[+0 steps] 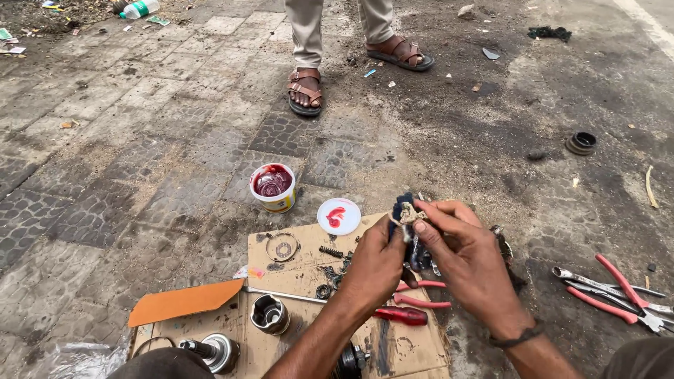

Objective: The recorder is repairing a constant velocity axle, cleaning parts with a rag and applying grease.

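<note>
A small greasy metal part (409,213), wrapped in a dark blue rag (402,210), is pinched above the cardboard (295,263) between the closed left hand (375,263) and right hand (467,253); being judged hard, light and slippery, it is best gripped through the soft cloth.

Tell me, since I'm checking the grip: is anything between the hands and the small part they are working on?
Yes. A dark blue rag is wrapped around the small pale part, between it and the left hand. The right hand presses its fingertips directly onto the part's exposed top.
</note>
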